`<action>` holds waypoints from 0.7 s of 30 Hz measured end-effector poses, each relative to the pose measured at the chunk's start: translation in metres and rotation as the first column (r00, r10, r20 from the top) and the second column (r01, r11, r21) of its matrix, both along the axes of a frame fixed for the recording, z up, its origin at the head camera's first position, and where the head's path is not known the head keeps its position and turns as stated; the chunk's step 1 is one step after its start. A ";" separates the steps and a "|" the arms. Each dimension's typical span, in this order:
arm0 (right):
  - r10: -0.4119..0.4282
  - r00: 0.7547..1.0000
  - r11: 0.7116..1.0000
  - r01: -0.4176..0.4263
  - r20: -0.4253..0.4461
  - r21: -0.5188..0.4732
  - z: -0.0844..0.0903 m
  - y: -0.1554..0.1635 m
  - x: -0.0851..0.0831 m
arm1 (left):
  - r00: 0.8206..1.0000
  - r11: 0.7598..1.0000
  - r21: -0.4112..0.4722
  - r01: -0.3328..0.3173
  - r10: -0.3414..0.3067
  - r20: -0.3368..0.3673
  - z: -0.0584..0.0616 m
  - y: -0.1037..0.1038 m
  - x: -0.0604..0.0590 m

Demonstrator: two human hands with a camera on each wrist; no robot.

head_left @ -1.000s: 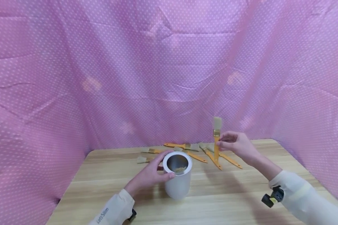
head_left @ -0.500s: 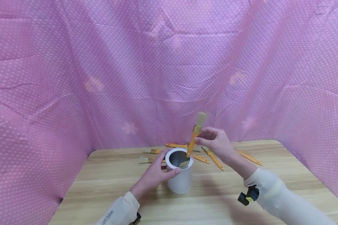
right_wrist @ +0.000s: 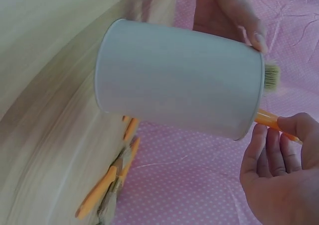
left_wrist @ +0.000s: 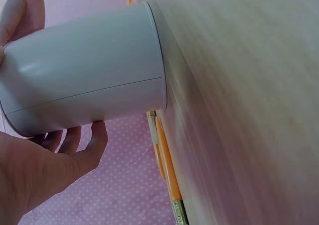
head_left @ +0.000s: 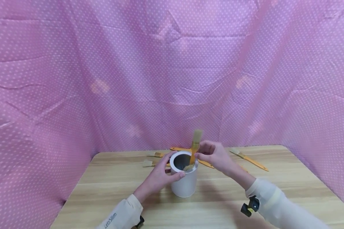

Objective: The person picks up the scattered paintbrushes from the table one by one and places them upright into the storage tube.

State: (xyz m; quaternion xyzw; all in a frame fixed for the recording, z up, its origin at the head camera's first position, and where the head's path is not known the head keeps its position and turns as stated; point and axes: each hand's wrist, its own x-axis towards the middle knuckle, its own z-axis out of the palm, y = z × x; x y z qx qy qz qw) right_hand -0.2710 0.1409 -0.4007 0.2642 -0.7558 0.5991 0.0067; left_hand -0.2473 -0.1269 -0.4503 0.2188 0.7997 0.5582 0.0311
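A white cylindrical can (head_left: 184, 183) stands upright on the wooden table (head_left: 223, 197). My left hand (head_left: 164, 171) grips it at the rim, thumb on the near side and fingers round the far side. My right hand (head_left: 207, 155) pinches an orange-handled paintbrush (head_left: 195, 143) just right of the rim, bristles up, handle end down inside the can. Another brush's bristles (head_left: 189, 167) show inside the can. The right wrist view shows the can (right_wrist: 179, 80), the held orange handle (right_wrist: 271, 121) and my right hand (right_wrist: 279, 180). In the left wrist view my left hand (left_wrist: 47, 168) wraps the can (left_wrist: 84, 75).
Several orange-handled brushes lie on the table behind the can: one at the right (head_left: 250, 159), two at the left (head_left: 150, 163), others behind my hands (head_left: 179, 149). Pink dotted cloth (head_left: 103, 79) walls the table on three sides.
My right hand has carried the brush left from above the loose brushes to the can and lowered its handle inside. My left hand has kept its grip on the can.
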 end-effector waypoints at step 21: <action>0.030 0.991 0.998 -0.023 -0.130 0.059 -0.006 0.031 0.001 | 1.000 1.000 0.006 0.001 -0.001 0.002 -0.001 0.001 0.006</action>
